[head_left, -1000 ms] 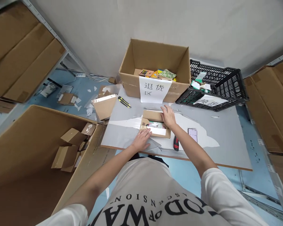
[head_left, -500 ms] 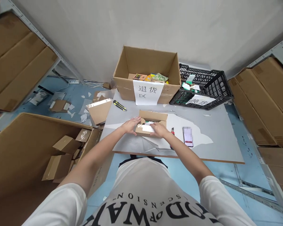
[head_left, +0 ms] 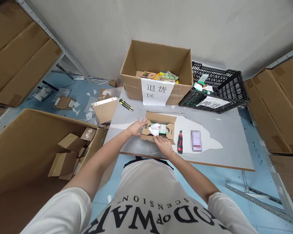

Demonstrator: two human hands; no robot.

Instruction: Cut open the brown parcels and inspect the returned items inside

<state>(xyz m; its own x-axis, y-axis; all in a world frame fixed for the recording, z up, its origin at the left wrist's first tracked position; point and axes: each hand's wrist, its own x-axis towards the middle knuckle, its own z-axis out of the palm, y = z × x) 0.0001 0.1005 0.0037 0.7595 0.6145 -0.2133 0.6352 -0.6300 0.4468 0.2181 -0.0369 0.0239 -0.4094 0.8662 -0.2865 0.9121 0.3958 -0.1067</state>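
Observation:
A small open cardboard box (head_left: 161, 117) sits on the table in front of me, its flaps folded outward. Inside lie a green and pinkish package (head_left: 164, 129) and a piece of crumpled white paper (head_left: 154, 129). My left hand (head_left: 138, 127) grips the box at its left end, fingers on the upper edge. Over the front flap, my right hand (head_left: 164, 145) is closed on the cardboard, its thumb partly hidden. To the right of that hand rests a red and black utility knife (head_left: 180, 143), with a phone (head_left: 196, 140) beyond it.
A large carton (head_left: 130, 85) with a paper sign and several colourful packs stands at the back. Beside it is a black plastic crate (head_left: 230, 86). A green-black utility knife (head_left: 126, 105) lies left. A big carton (head_left: 26, 136) holds small boxes near my left arm.
The front flap has been folded outward, so the package and paper inside now show. My right hand has moved slightly toward me, and the red knife is uncovered. The view has shifted slightly.

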